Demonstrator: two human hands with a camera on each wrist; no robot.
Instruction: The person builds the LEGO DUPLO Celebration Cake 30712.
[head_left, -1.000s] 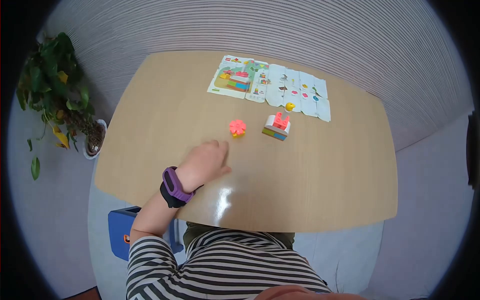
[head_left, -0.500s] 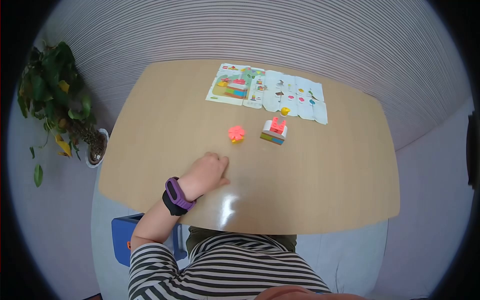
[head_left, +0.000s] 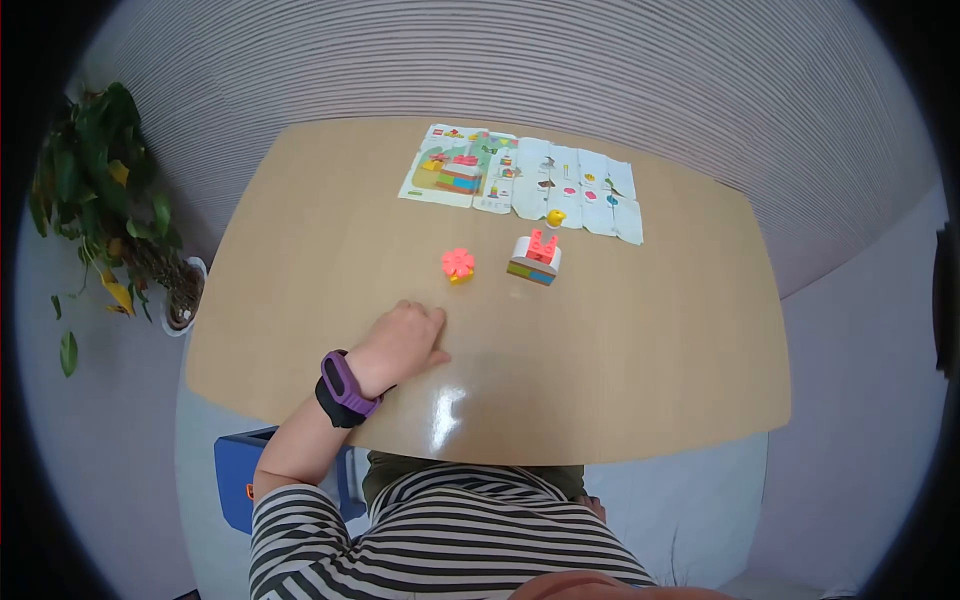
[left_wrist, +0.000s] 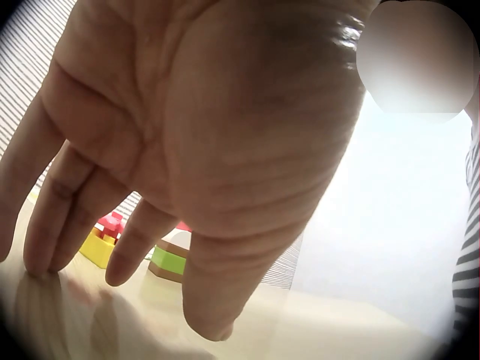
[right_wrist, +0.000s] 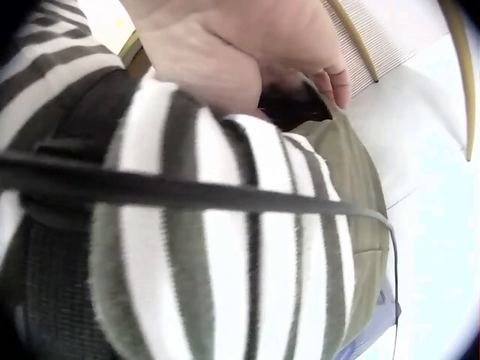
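Note:
My left hand (head_left: 400, 345) rests on the table near its front edge, palm down, fingers loosely extended. In the left wrist view its fingertips are right at the tabletop and nothing is held. Just beyond it sits a pink flower brick (head_left: 458, 262) on a yellow brick (left_wrist: 97, 247). To the right stands a small stack of bricks (head_left: 533, 272), with green and blue below, a white curved piece above and a pink brick on top. My right hand (right_wrist: 247, 45) is down by my lap against the olive trousers (right_wrist: 364, 180), its fingers loosely bent and partly hidden.
An unfolded picture sheet (head_left: 530, 185) lies at the back of the table (head_left: 640, 350). A small yellow-topped piece (head_left: 555, 217) stands at its front edge, behind the stack. A blue box (head_left: 232, 485) is below the table at left, near a potted plant (head_left: 130, 210).
My left hand, blurred a second ago, has settled on the table in about the same place. The right hand's fingers have come into view beside the trousers. The bricks stay put; the head view shifts slightly.

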